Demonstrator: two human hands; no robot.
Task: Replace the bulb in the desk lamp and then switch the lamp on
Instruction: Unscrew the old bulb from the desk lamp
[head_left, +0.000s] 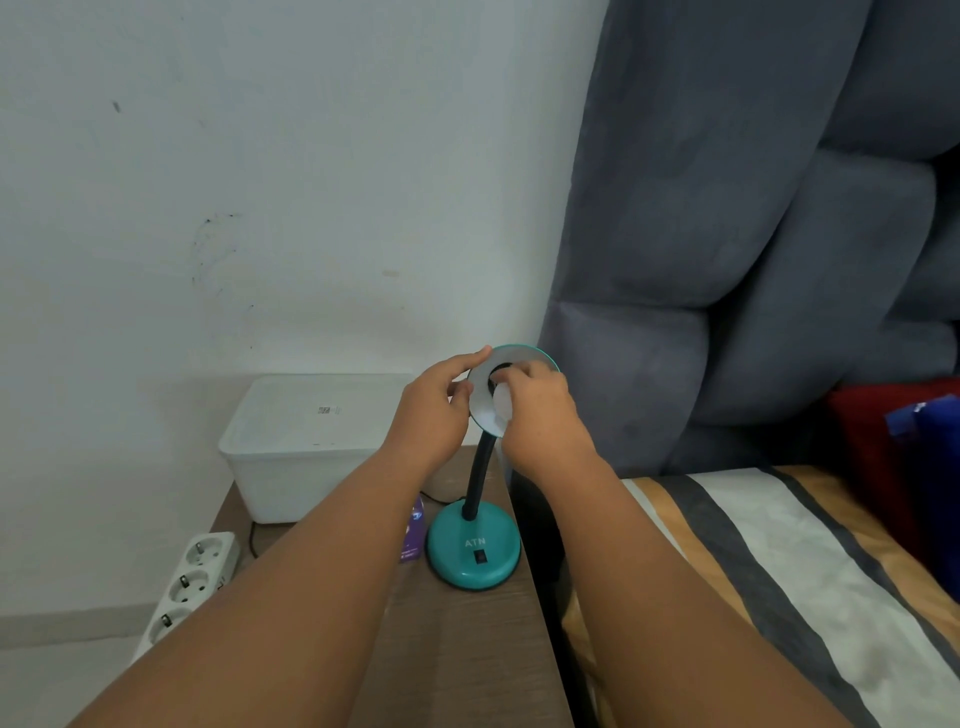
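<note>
While the left hand (434, 410) curls round the rim of the shade (524, 357) of the desk lamp (470, 499), thumb laid along its top edge, the head view shows the right hand (543, 415) closed on the white bulb (503, 410) at the shade's mouth, just below the dark socket (500, 371). Whether the bulb's cap sits in the thread cannot be told, because fingers cover it. The desk lamp stands on its teal base (462, 571) near the right edge of the wooden table (467, 649). Its rocker switch (481, 557) faces the person, and its black gooseneck (480, 462) bends up to the shade. The bulb is likely light, smooth and breakable, so it wants an even fingertip hold around its widest part and gentle turning. The gooseneck will probably flex, so the bracing hand belongs on the shade.
</note>
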